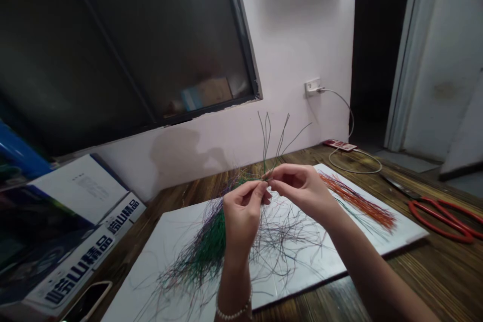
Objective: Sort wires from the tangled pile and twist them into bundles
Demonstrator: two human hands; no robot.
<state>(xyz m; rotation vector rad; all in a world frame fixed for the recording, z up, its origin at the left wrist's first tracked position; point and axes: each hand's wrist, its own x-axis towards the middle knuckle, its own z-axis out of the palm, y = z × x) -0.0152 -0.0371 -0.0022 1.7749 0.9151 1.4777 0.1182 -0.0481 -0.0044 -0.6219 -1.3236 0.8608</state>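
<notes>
From where I stand, both hands meet above the white board (409,234), working at a small bunch of green wires (264,148). The left hand (243,206) pinches the lower end between thumb and forefinger, and the right hand (300,186) closes in a narrow pinch just beside it, the two sets of fingertips practically touching. The bunch points upward from that pinch, its long axis close to upright, and spreads like a fan: the left-hand strands stand nearly straight, the middle ones tip a little right, and the outermost slants well over to the right (one strand seems doubled into a slim loop at its top). Under and beside the left arm, a green heap (209,241) lies slanting across the board, with dark loose wires (287,236) scattered to its right. Beyond the right forearm, orange wires (364,204) run slantwise toward the board's right corner. Scissors (414,195) with red handles rest on the wooden table (445,271), off the board.
</notes>
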